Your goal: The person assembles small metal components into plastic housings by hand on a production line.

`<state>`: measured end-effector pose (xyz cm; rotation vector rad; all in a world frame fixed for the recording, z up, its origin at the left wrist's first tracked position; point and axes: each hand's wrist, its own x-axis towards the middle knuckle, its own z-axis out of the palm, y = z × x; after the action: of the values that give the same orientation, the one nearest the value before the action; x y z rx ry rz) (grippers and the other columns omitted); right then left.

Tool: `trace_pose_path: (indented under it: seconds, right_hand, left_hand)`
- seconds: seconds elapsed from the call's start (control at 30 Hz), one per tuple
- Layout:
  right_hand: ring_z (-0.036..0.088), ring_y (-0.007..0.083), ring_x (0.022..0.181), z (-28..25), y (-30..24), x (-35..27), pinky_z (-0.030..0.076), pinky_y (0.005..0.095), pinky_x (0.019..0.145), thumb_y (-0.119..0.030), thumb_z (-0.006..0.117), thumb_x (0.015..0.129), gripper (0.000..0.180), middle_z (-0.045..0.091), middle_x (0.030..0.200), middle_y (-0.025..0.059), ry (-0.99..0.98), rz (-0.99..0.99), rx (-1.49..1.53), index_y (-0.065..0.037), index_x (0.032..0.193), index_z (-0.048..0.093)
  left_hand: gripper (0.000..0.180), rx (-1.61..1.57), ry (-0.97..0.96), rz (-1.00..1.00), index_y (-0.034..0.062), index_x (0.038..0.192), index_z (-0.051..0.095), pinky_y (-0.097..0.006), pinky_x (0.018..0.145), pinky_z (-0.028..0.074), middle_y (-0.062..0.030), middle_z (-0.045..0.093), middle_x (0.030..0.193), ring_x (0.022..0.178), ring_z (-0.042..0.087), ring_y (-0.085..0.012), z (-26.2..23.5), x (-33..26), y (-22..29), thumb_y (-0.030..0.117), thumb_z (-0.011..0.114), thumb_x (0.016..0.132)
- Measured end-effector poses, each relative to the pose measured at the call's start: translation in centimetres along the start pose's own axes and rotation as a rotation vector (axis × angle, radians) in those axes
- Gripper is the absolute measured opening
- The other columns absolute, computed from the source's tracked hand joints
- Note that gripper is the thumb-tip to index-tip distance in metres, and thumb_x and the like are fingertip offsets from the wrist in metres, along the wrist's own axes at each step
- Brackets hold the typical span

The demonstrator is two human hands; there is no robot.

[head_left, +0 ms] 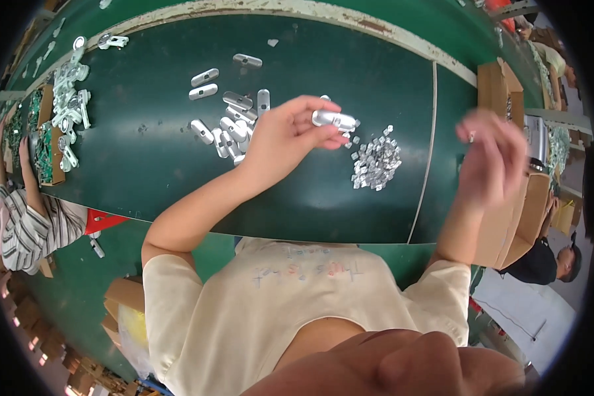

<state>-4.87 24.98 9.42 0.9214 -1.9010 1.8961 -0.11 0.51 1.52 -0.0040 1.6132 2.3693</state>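
My left hand (285, 132) is closed around the end of an oval silver casing (334, 120), its thumb and fingers pinching it above the table. To the right of that hand lies a heap of small, shiny square pieces (377, 162). Several more silver casings (237, 100) are scattered on the table left of the hand. My right hand (492, 158) is raised over the table's right part, near the cardboard boxes. Motion smears its fingers. A tiny bright speck shows at a fingertip, too small to name.
Cardboard boxes (529, 211) stand along the right edge of the dark green table (310, 204). At the left are a pile of pale plastic-looking parts (69, 92) and boxes of green circuit boards (45, 155). A person in a striped shirt (36, 228) works there; others are at the far right.
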Motion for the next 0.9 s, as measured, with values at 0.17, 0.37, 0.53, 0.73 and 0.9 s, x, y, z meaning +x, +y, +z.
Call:
trace_pose_path:
  seconds: [0.17,0.37,0.53,0.73,0.9]
  right_hand:
    - [0.061,0.0182,0.072,0.0,7.5,3.3,0.046,0.0257,0.067,-0.009,0.057,0.085,0.016,0.065,0.091,0.0081,-0.404,0.318,-0.879,-0.006,0.101,0.06]
    - [0.055,0.0216,0.061,1.1,8.4,1.2,0.044,0.0293,0.056,-0.001,0.063,0.077,0.009,0.056,0.074,0.0101,-0.664,0.32,-0.749,-0.002,0.083,0.056]
    - [0.057,0.0218,0.064,3.5,8.6,-2.2,0.046,0.0286,0.058,0.0,0.063,0.076,0.012,0.057,0.081,0.0096,-0.687,0.45,-0.622,-0.002,0.087,0.059]
    - [0.06,0.0196,0.07,4.1,10.0,-0.2,0.047,0.0305,0.06,-0.008,0.067,0.076,0.021,0.059,0.082,0.0086,-0.623,0.297,-0.716,-0.005,0.095,0.062]
    - [0.06,0.0308,0.085,3.2,16.0,12.2,0.047,0.0356,0.074,-0.015,0.059,0.08,0.029,0.06,0.093,0.0211,-0.477,0.292,-1.029,0.003,0.102,0.054]
  left_hand:
    - [0.027,-0.025,0.115,-0.035,-0.0024,0.112,0.052,-0.025,0.074,0.054,-0.0131,0.063,0.098,0.088,0.065,-0.0205,-1.0,0.0,-0.5,0.0,0.056,0.086]
    - [0.028,0.027,0.169,0.067,-0.0068,0.112,0.05,-0.027,0.069,0.054,-0.0162,0.064,0.091,0.085,0.066,-0.0215,-2.2,0.0,0.3,-0.003,0.055,0.085]
    - [0.028,0.102,0.174,0.037,-0.009,0.113,0.049,-0.027,0.073,0.055,-0.0173,0.062,0.093,0.088,0.066,-0.0243,-2.5,0.3,0.1,-0.006,0.053,0.085]
    - [0.029,-0.011,0.129,0.062,-0.0075,0.113,0.05,-0.027,0.076,0.054,-0.016,0.062,0.094,0.086,0.066,-0.0241,-1.9,0.1,0.0,-0.006,0.055,0.084]
    - [0.03,-0.006,0.137,0.025,-0.0064,0.114,0.049,-0.028,0.077,0.054,-0.0153,0.061,0.097,0.089,0.065,-0.0239,-2.1,0.1,-0.2,-0.005,0.055,0.085]
